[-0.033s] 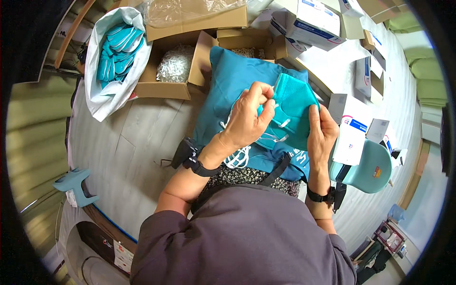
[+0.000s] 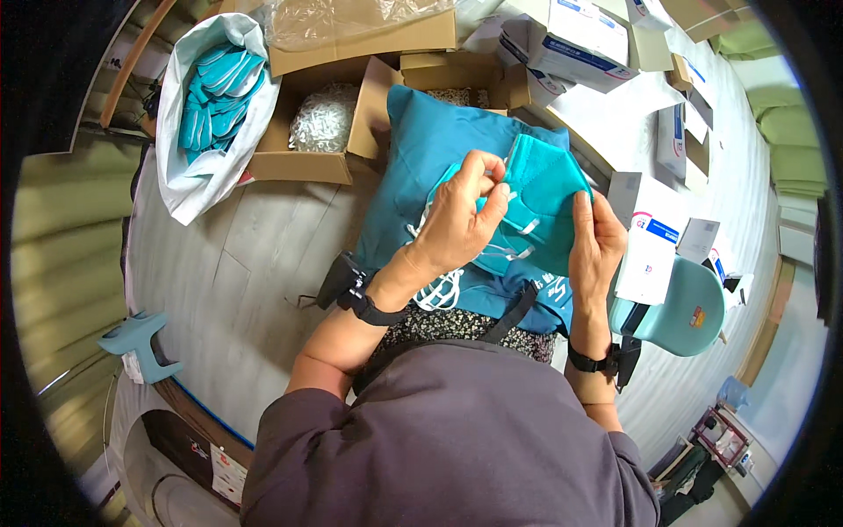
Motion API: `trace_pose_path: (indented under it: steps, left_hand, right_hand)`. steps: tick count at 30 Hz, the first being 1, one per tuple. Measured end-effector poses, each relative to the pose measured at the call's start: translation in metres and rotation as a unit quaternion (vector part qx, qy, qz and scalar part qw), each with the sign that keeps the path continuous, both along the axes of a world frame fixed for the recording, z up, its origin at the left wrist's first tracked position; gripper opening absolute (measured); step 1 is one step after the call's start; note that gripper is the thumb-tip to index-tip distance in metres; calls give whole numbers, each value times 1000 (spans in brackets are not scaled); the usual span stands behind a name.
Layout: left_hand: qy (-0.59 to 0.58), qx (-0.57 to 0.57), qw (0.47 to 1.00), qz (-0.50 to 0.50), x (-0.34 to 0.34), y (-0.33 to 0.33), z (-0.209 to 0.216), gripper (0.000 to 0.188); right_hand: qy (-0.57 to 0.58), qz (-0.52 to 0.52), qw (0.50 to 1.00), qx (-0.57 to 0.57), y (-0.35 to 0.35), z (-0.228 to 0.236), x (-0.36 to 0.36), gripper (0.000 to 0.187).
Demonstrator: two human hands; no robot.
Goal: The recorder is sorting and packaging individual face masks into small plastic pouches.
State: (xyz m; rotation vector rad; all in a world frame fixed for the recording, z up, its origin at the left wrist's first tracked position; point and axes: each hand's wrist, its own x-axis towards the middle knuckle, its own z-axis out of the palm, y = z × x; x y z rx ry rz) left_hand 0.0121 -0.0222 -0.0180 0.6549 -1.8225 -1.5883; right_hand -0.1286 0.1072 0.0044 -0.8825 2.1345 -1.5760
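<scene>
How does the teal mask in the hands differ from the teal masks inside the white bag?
The held mask is gripped by the right hand; the bagged masks lie untouched in the white bag. The held mask shows a broad face; the bagged masks overlap in a pile. Both are teal.

right hand (image 2: 601,242): holding teal mask (image 2: 549,195) | left hand (image 2: 458,216): at its left side

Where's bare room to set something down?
Left: floor between white bag and blue-green plastic stand. Right: floor between rounded seat and rack. Crowded: cartons and white boxes ahead; blue lap cloth under left hand, right hand and teal mask.
</scene>
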Motion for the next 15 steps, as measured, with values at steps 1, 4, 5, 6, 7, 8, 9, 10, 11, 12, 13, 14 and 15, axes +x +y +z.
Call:
trace_pose_path:
  steps: [1, 4, 5, 6, 7, 8, 9, 10, 11, 12, 13, 14, 15]
  left_hand:
    - [-11, 55, 998, -34, -1, 0, -1, 23]
    - [-6, 179, 976, -121, -7, 7, -13, 26]
    - [21, 194, 971, -141, -10, 11, -18, 26]
    - [43, 201, 966, -158, -10, 17, -22, 26]
    - [65, 210, 959, -177, -11, 20, -18, 26]
    - [7, 213, 956, -201, -9, 17, -14, 23]
    - [-32, 213, 949, -232, -7, 13, -11, 22]
    - [-71, 212, 939, -263, -5, 9, -8, 21]
    - [-109, 210, 927, -292, -2, 7, -5, 21]
    - [-120, 195, 934, -276, 2, 7, -1, 24]
    - [-89, 135, 951, -262, 7, 4, -1, 23]
    - [-56, 74, 964, -248, 13, -1, -2, 22]
    - [-24, 13, 972, -233, 20, -7, -3, 21]
  right_hand:
    - [-8, -8, 1000, -5, -1, 0, -2, 26]
    - [-25, -22, 999, -24, -5, 2, -8, 25]
    - [-18, -25, 999, -35, -7, 1, -8, 25]
    - [-12, -27, 999, -45, -9, -1, -6, 25]
    - [-6, -31, 998, -55, -10, -3, -6, 24]
    - [5, -35, 999, -40, -8, -6, -9, 24]
    - [15, -39, 999, -24, -5, -8, -14, 24]
    - [26, -42, 999, -8, -1, -10, -20, 24]
    - [37, -59, 997, -25, 0, -10, -27, 24]
    - [25, -73, 996, -44, 0, -9, -35, 25]
    - [13, -87, 994, -65, 2, -8, -43, 25]
    - [33, -87, 994, -53, 9, -9, -54, 26]
    - [49, -93, 994, -37, 14, -9, -64, 26]
